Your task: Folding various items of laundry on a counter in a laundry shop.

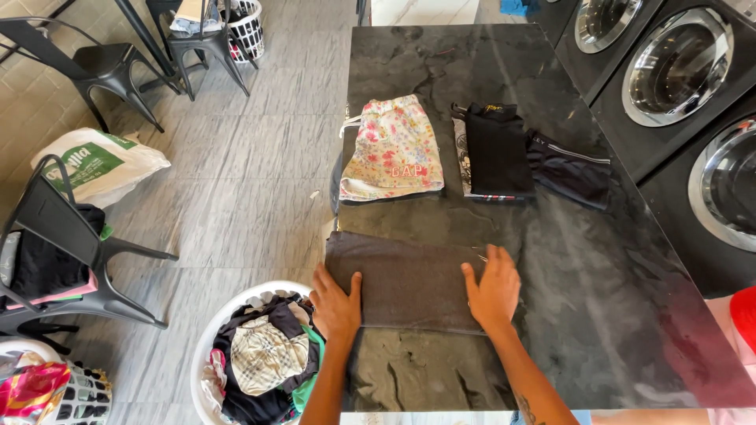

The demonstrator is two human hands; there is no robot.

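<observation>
The left hand [335,303] lies palm down with its fingers close together and the thumb set apart, pressing flat on the left end of a folded dark grey cloth [405,279]; nothing is pinched or gripped. The right hand [494,287] rests the same way on the cloth's right end, fingers slightly spread and laid flat, thumb angled inward, its fingertips reaching the cloth's far right corner. The cloth is a flat rectangle lying across the near part of a dark marbled table [567,260], its left edge at the table's left side. Farther back on the table lie folded floral shorts [391,149], and to their right, a little apart, a black folded garment [496,149] on top of a striped piece, with another dark garment [568,169] touching its right side. On the floor below the left hand stands a white laundry basket [236,303] full of mixed clothes. Further left are black metal chairs [59,236], one with clothes on it, and a white plastic bag [98,165]. Front-loading washing machines [677,67] line the right side.
</observation>
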